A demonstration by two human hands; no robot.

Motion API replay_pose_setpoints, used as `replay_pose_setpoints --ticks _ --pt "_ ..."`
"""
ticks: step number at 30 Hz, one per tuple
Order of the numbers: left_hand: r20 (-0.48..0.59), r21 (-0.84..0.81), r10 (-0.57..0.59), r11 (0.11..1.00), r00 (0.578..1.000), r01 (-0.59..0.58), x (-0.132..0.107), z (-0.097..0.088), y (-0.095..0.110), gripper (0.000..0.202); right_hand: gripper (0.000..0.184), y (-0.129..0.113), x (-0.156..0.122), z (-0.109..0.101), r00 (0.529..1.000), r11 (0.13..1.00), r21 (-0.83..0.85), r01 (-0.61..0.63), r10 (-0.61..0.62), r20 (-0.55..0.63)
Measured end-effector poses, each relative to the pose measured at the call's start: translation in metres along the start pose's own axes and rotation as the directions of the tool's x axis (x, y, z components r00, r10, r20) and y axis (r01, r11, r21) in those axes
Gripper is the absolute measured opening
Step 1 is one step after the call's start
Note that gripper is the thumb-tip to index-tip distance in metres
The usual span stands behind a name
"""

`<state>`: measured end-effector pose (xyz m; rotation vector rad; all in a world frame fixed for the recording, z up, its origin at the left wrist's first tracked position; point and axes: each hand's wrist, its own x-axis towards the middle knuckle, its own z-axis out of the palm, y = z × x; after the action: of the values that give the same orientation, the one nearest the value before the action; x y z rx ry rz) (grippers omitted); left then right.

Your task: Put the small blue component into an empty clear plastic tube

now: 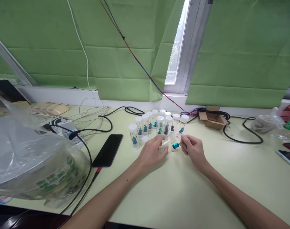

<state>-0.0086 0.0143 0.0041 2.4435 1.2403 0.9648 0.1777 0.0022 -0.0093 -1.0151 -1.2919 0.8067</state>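
My left hand [152,150] is closed around a clear plastic tube [169,142], which lies tilted between thumb and fingers. A shiny blue figure on a small base [175,146] is just right of the tube, close to the fingertips of my right hand [192,148]. That hand is pinched; the figure's thin stem seems to run into its fingers, though the contact is too small to be sure. Several upright clear tubes with white caps [160,118] stand behind my hands, holding blue, green or dark figures. A loose white cap [145,139] sits beside my left hand.
A black phone [108,150] with a charging cable lies at left, near a large plastic-bagged bundle [39,165]. An open cardboard box [214,120] and coiled black cables [245,140] are at back right. Another phone [288,159] lies at the right edge.
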Motion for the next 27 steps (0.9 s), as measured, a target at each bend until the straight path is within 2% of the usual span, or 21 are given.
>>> replay_pose_setpoints --ticks 6,11,16,21,27 --pt "0.041 0.011 -0.037 0.999 0.998 0.036 -0.001 0.0 0.0 0.022 0.035 -0.002 0.004 -0.006 0.994 0.996 0.067 0.054 -0.047 -0.103" --pt "0.113 0.062 -0.072 0.996 0.991 0.065 -0.001 0.001 -0.003 0.02 0.033 -0.005 0.007 -0.01 0.982 0.967 0.244 0.071 -0.026 -0.186" --pt "0.167 0.071 -0.072 0.996 0.983 0.061 -0.001 0.002 -0.003 0.019 0.031 -0.007 0.009 -0.01 0.992 0.892 0.45 -0.043 0.09 -0.084" --pt "0.152 0.038 -0.056 0.998 0.987 0.051 -0.001 0.002 0.0 0.019 0.033 -0.009 0.012 -0.01 0.981 0.817 0.551 -0.17 0.192 0.017" --pt "0.153 -0.021 -0.057 0.998 0.987 0.061 -0.002 0.001 0.0 0.02 0.032 -0.011 0.013 -0.013 0.969 0.735 0.64 -0.224 0.239 0.064"
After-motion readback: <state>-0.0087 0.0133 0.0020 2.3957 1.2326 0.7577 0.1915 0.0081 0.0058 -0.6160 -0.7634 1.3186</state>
